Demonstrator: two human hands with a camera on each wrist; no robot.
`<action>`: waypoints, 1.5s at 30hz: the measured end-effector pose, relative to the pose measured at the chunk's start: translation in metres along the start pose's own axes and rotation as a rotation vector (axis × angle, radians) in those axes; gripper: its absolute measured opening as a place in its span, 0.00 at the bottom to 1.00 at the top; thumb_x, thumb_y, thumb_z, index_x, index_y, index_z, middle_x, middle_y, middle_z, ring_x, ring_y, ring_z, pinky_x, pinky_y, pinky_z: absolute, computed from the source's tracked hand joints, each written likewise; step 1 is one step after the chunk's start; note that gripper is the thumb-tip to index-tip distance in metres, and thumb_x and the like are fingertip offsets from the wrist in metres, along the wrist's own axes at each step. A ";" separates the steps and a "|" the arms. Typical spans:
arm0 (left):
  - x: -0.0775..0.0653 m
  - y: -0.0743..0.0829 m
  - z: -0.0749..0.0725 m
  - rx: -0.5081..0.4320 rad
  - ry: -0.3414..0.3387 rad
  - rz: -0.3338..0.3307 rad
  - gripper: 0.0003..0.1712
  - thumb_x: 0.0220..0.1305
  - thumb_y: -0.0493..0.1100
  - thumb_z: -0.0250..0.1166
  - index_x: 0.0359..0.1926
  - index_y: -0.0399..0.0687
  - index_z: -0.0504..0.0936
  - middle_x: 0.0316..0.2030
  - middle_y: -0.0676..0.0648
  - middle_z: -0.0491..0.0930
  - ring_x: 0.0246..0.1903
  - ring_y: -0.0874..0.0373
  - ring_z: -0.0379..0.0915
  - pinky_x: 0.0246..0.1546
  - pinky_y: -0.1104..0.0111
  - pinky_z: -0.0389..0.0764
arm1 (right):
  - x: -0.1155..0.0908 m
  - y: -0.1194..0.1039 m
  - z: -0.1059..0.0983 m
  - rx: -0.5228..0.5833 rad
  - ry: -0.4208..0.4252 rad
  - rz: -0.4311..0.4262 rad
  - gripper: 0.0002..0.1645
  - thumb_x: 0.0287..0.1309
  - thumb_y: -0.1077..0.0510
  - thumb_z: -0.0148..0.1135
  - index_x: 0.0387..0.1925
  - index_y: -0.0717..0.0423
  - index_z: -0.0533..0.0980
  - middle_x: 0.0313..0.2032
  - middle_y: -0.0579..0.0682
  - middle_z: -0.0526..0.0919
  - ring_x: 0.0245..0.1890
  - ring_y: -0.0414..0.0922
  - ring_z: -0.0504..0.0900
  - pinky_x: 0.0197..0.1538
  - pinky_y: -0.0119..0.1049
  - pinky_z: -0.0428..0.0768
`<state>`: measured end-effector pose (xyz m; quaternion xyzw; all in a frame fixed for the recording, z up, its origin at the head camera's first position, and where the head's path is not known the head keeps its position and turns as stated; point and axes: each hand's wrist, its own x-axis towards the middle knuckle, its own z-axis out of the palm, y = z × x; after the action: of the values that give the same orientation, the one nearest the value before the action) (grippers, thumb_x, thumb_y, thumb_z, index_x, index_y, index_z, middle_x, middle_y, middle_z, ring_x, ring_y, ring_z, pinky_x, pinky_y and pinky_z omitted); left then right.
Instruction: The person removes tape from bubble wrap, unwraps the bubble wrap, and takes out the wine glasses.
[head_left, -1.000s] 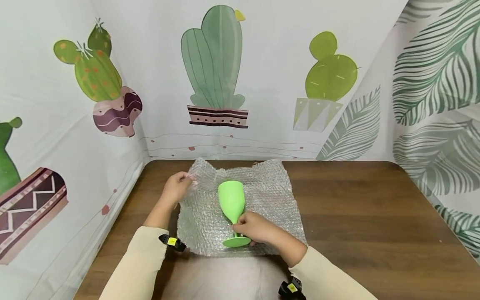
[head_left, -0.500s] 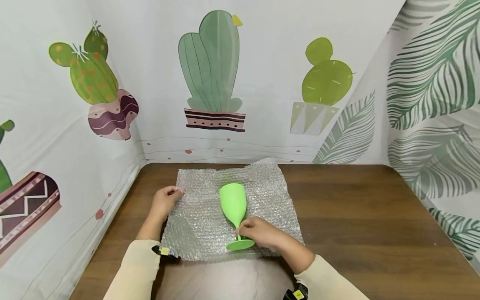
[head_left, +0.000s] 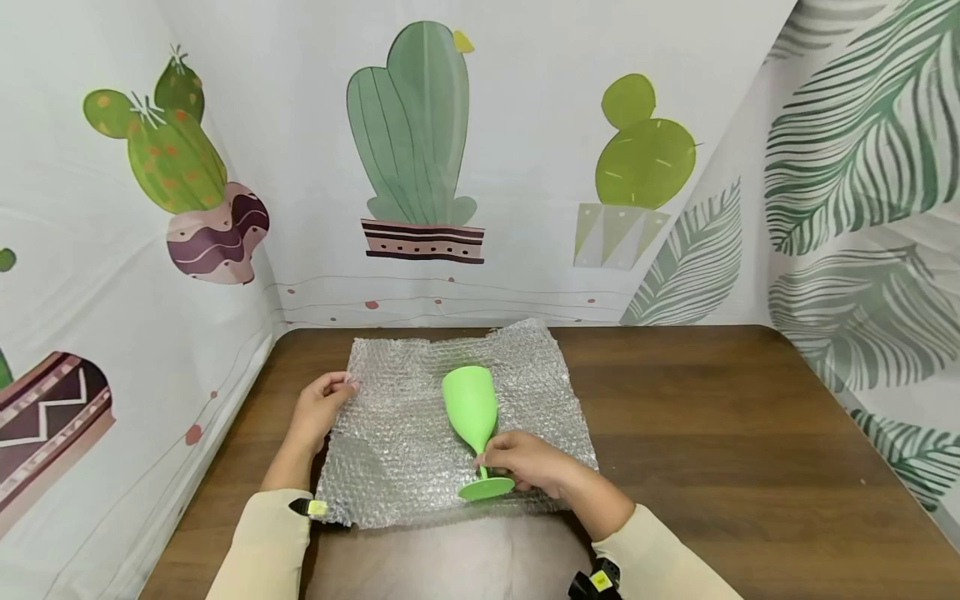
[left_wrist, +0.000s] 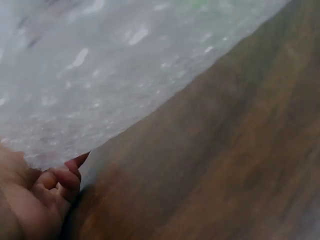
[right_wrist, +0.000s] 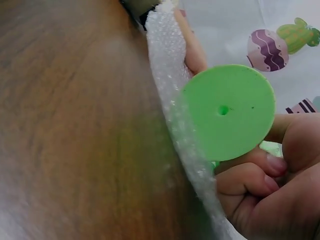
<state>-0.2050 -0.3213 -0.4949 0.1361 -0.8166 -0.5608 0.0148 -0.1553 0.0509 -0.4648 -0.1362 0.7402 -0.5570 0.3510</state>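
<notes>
A bright green goblet (head_left: 470,406) lies on a sheet of bubble wrap (head_left: 405,442), its bowl toward the back and its round foot toward the front. My right hand (head_left: 527,460) pinches the goblet's stem just above the foot. In the right wrist view the underside of the goblet's foot (right_wrist: 225,112) faces the camera, with the curled fingers (right_wrist: 250,182) beside it. At the sheet's far left corner my left hand (head_left: 318,408) pinches the bubble wrap's edge. The left wrist view shows the lifted bubble wrap (left_wrist: 100,75) above that hand.
The brown wooden table (head_left: 690,433) extends to the right of the sheet. Behind it hangs a white cloth (head_left: 525,167) printed with cacti and leaves. Each wrist wears a black strap with a yellow tag.
My left hand has drawn the bubble wrap's left corner leftward and toward me, and the sheet lies flatter. The right hand still holds the stem; the goblet has shifted slightly right in view.
</notes>
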 end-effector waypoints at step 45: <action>-0.123 0.131 0.029 0.412 -0.480 0.500 0.26 0.76 0.55 0.56 0.69 0.52 0.72 0.59 0.50 0.80 0.57 0.52 0.78 0.55 0.56 0.80 | -0.058 -0.012 -0.104 -0.275 0.525 -0.265 0.19 0.73 0.52 0.58 0.47 0.67 0.78 0.32 0.56 0.83 0.32 0.44 0.81 0.36 0.36 0.83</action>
<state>-0.1186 -0.2215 -0.3699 -0.2015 -0.9001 -0.3803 -0.0681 -0.1855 0.1573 -0.4182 -0.1294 0.8497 -0.5087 0.0508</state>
